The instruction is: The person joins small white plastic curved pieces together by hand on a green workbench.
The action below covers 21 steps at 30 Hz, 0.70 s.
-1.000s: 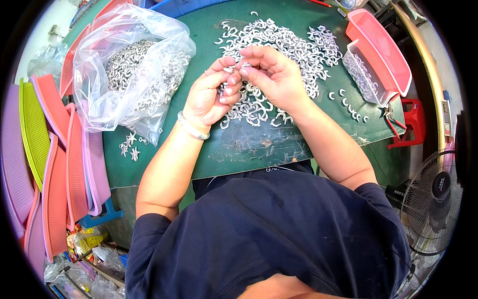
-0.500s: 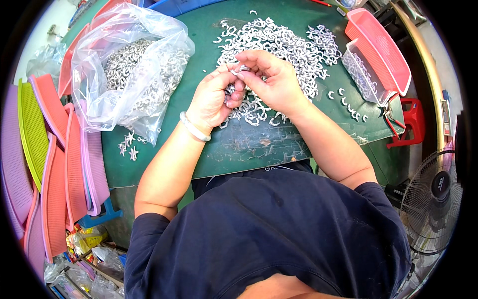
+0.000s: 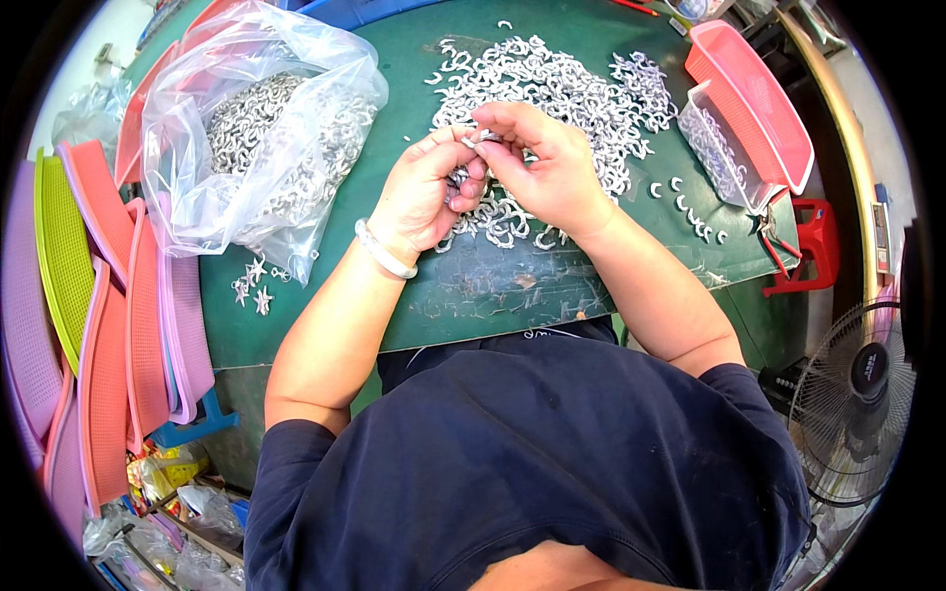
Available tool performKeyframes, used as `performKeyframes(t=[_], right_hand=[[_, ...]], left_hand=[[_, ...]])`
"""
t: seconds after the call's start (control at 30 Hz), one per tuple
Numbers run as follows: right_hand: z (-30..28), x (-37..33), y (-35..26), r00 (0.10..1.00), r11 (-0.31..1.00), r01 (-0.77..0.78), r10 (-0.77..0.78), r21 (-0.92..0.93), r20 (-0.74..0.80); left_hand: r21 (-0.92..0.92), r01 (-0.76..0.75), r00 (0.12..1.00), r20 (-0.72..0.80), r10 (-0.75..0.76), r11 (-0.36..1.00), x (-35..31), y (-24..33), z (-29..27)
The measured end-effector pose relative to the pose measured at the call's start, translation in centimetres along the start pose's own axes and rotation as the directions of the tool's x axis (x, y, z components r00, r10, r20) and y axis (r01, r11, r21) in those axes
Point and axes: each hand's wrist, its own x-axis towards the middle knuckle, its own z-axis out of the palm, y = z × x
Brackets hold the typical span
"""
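Note:
My left hand (image 3: 426,192), with a pale bangle at its wrist, is closed around several small silver metal pieces (image 3: 456,180) that show between its curled fingers. Thumb and forefinger of my right hand (image 3: 552,172) pinch a small silver piece (image 3: 486,137), right at the left hand's fingertips; its exact shape is partly covered. Both hands are held above the near side of a large pile of C-shaped silver metal pieces (image 3: 552,84) spread on the green table (image 3: 473,305).
A clear plastic bag (image 3: 345,84) full of metal pieces stands left, with star-shaped pieces (image 3: 262,300) before it. Right are a clear box (image 3: 714,148), a pink basket (image 3: 754,108), pliers (image 3: 774,236) and loose C-pieces (image 3: 680,202). Coloured baskets (image 3: 108,384) crowd the left; a fan (image 3: 867,369) stands right.
The right-hand fingers have shifted slightly around the small piece, at the left fingertips. The pile and the other things stay as they were; the whole view has shifted a little.

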Motion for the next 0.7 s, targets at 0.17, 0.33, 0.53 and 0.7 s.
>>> performKeyframes(t=[0.17, 0.33, 0.53, 0.7], right_hand=[[0.1, 0.0, 1.0, 0.997, 0.991, -0.062, 0.068, 0.120, -0.043], [-0.1, 0.0, 1.1, 0.989, 0.968, -0.145, 0.151, 0.203, -0.013], [-0.5, 0.4, 1.0, 0.964, 0.880, -0.261, 0.260, 0.397, 0.057], [-0.6, 0.5, 1.4, 0.953, 0.860, -0.294, 0.296, 0.417, 0.063]], left_hand=[[0.012, -0.044, 0.998, -0.037, 0.045, 0.999, -0.5, 0.3, 0.5], [0.062, -0.023, 0.998, -0.058, 0.027, 0.998, -0.5, 0.4, 0.6], [0.060, -0.003, 1.000, 0.023, 0.001, 0.998, -0.4, 0.3, 0.0], [0.045, -0.049, 0.999, 0.018, 0.048, 0.998, -0.4, 0.1, 0.2]])
